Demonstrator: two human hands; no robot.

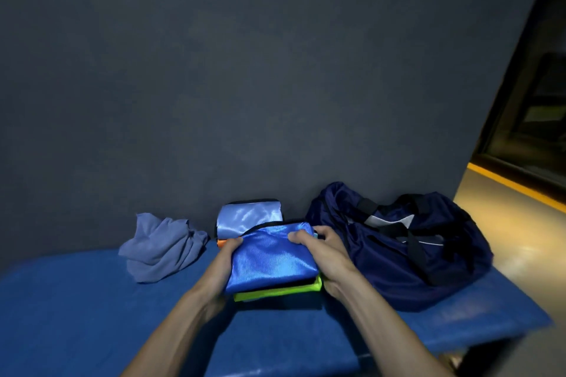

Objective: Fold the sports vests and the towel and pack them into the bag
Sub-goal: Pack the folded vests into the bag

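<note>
The stack of folded vests (272,257) lay at the middle of the blue counter (76,300), held from both sides. The left hand (223,260) gripped its left edge, fingers (234,242) curled over the shiny blue top vest. The right hand (324,254) gripped the right edge, fingers (298,237) curled onto the top face, thumb side hidden. A lime-green vest (275,290) showed at the bottom of the stack.

The bag (398,248) stood just to the right of the stack, nearly touching the right hand, its mouth apparently open upward beneath the black straps (410,242). The right hand was the nearer to it. The stack's long axis ran roughly near to far, tilted slightly leftward at the far end.

A second folded pile (248,219) sat behind, against the wall. The towel (162,246) lay crumpled at far left, not yet folded.
</note>
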